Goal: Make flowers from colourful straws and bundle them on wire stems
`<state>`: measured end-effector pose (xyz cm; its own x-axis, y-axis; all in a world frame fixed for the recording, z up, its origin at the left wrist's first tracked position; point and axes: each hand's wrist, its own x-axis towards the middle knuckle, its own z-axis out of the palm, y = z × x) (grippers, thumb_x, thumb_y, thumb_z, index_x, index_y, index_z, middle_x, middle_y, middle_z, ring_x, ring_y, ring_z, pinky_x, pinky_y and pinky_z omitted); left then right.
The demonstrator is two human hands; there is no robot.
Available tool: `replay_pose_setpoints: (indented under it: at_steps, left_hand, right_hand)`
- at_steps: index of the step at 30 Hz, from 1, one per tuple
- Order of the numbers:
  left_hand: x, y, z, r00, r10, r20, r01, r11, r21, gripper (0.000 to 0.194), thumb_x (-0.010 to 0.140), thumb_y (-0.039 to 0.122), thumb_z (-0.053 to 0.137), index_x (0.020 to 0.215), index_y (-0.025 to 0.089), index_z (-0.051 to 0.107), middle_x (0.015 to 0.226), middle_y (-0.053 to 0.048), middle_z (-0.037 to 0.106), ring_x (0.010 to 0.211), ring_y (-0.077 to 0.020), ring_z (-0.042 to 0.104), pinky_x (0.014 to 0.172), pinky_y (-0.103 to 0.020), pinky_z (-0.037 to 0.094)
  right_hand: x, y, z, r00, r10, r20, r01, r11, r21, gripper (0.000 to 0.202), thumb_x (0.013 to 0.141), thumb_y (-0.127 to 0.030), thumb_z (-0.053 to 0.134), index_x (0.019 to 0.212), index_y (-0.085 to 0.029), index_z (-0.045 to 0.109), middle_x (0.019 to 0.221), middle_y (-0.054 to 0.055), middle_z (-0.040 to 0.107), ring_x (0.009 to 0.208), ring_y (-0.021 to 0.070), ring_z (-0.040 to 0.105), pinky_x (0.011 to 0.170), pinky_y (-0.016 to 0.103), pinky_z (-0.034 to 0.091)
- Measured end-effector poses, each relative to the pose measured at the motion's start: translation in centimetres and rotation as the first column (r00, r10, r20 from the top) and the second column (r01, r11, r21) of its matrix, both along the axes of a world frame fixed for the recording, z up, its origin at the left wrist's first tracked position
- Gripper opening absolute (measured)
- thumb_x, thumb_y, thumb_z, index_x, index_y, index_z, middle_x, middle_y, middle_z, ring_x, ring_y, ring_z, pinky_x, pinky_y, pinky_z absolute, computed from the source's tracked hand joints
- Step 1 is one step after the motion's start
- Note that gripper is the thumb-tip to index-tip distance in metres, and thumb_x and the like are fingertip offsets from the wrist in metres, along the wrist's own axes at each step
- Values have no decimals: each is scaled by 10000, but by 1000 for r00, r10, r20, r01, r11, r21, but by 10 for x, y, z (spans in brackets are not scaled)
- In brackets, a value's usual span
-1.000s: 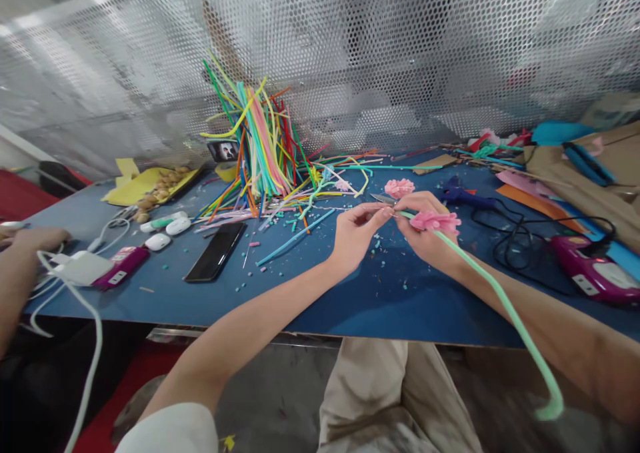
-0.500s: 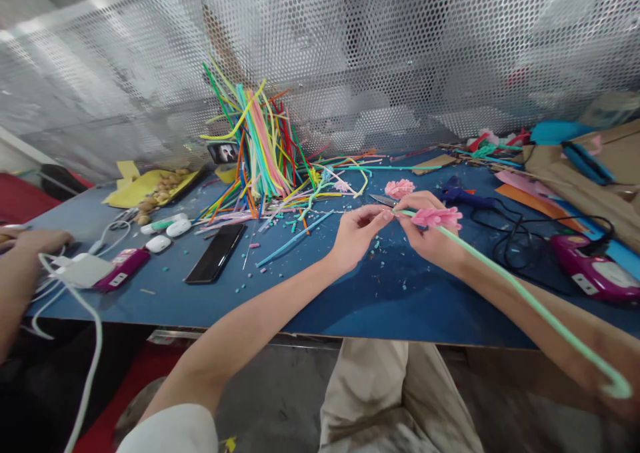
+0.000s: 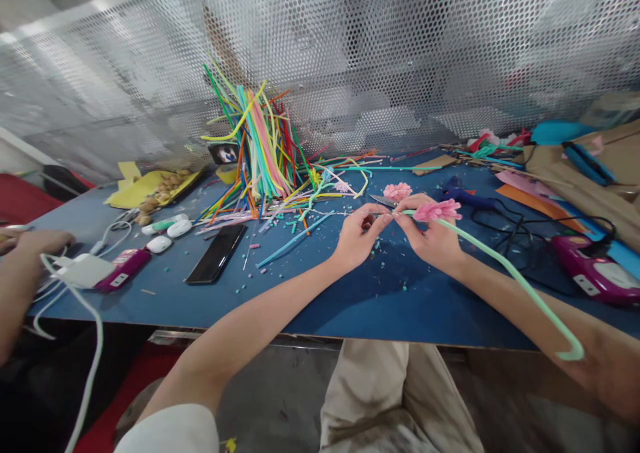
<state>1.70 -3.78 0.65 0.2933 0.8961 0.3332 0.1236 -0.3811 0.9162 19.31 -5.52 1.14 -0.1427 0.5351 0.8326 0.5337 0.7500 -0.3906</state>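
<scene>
A light green pipe cleaner (image 3: 517, 276) runs back over my right forearm, its far end bent into a hook. My right hand (image 3: 429, 241) is closed in a pinch on its near end, with a fluffy pink pipe-cleaner flower (image 3: 438, 210) lying across the back of the hand. The fingertips of my left hand (image 3: 356, 238) pinch a thin bare wire (image 3: 334, 212) that sticks out to the left. Both sets of fingertips nearly meet, and the exact join between them is hidden. Just behind lie another pink flower (image 3: 397, 192) and a scissors blade (image 3: 383, 200).
A bundle of colourful pipe cleaners (image 3: 263, 146) stands at the back. Left are a black phone (image 3: 216, 254), a white charger (image 3: 84, 270) with cables, and another person's hand (image 3: 45, 241). A blue glue gun (image 3: 467, 194) and a purple power strip (image 3: 595, 270) lie right; cut scraps litter the blue table.
The hooked end of the green pipe cleaner has swung left and up along my right forearm. My right fingers have shifted slightly, and the flower has turned a little.
</scene>
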Motion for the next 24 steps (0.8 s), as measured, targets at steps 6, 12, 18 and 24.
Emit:
replay_pose_setpoints:
  at_steps: [6, 12, 18, 24]
  left_hand:
    - [-2, 3, 1, 992, 83, -97, -75, 993, 87, 292, 899, 478, 656, 925, 190, 695, 788, -4, 644, 607, -99, 466, 596, -237, 364]
    - [-8, 12, -2, 970, 174, -167, -136, 966, 218, 265, 872, 464, 706, 835, 203, 680, 782, 1, 650, 614, -110, 467, 632, -246, 363]
    - [-18, 20, 4, 912, 240, -332, -98, 915, 392, 239, 909, 414, 682, 787, 209, 689, 797, -25, 655, 720, -138, 528, 715, -253, 366]
    - [-21, 29, 9, 894, 237, -380, -77, 917, 391, 269, 895, 478, 680, 914, 210, 700, 887, -30, 676, 729, -138, 531, 769, -266, 410]
  right_hand:
    - [-3, -5, 1, 994, 54, -94, -62, 994, -87, 64, 936, -212, 591, 942, -252, 641, 932, 50, 698, 940, 257, 676, 916, 492, 530]
    - [-4, -7, 1, 982, 103, -159, -133, 973, -190, 65, 933, -254, 604, 932, -254, 669, 944, 37, 717, 961, 263, 698, 926, 512, 541]
    - [-1, -7, 4, 975, 137, -177, -178, 954, -240, 72, 923, -282, 622, 925, -239, 680, 957, 42, 726, 934, 244, 695, 897, 474, 550]
    - [8, 9, 1, 930, 114, -349, -270, 858, -438, 192, 914, -332, 633, 805, -192, 707, 743, 18, 693, 639, 158, 633, 635, 320, 535]
